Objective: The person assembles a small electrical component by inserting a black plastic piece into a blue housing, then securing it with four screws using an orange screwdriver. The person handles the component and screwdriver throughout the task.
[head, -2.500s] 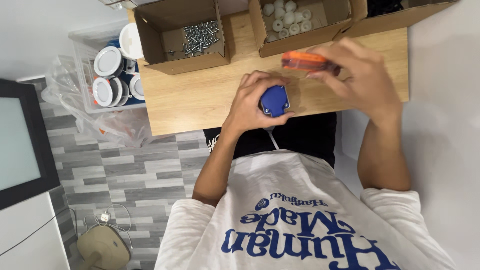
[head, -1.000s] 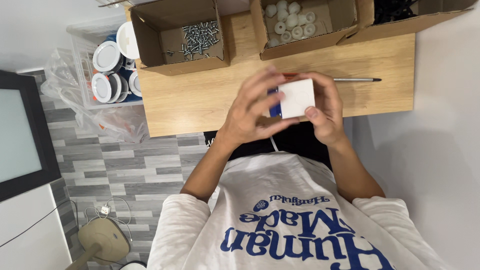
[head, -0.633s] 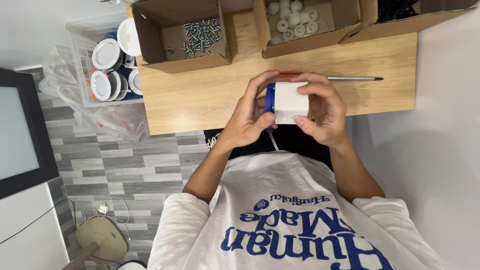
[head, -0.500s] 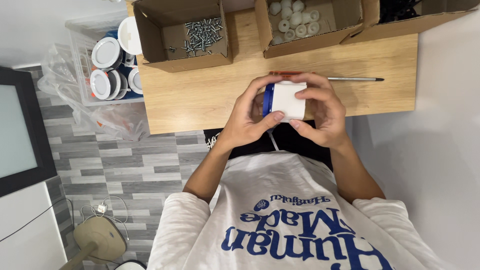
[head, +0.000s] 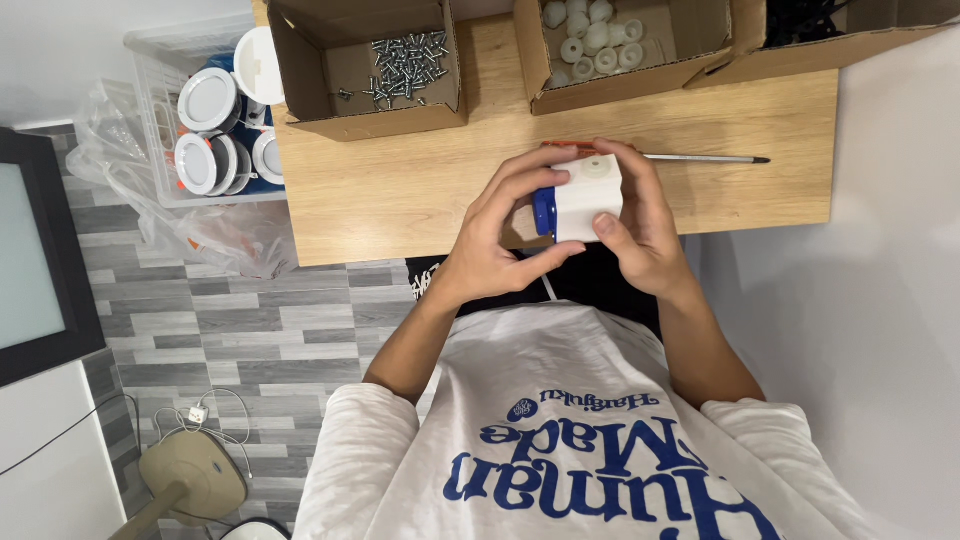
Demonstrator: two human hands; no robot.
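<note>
A small white box-shaped part with a blue face (head: 580,197) is held between both hands above the near edge of the wooden table (head: 400,190). My left hand (head: 500,240) grips its blue side with fingers over the top and thumb beneath. My right hand (head: 640,225) wraps the white side, thumb on the front face. A screwdriver with an orange handle and thin metal shaft (head: 700,158) lies on the table just behind my hands, its handle mostly hidden.
Three open cardboard boxes line the far table edge: one with screws (head: 405,65), one with small white round parts (head: 590,35), one with dark items (head: 800,20). A clear plastic bin of round white and blue fixtures (head: 215,125) sits left of the table. White wall at right.
My right hand put the orange-handled screwdriver down on the table and came back to the white and blue part. Both hands now hold it and have turned it slightly.
</note>
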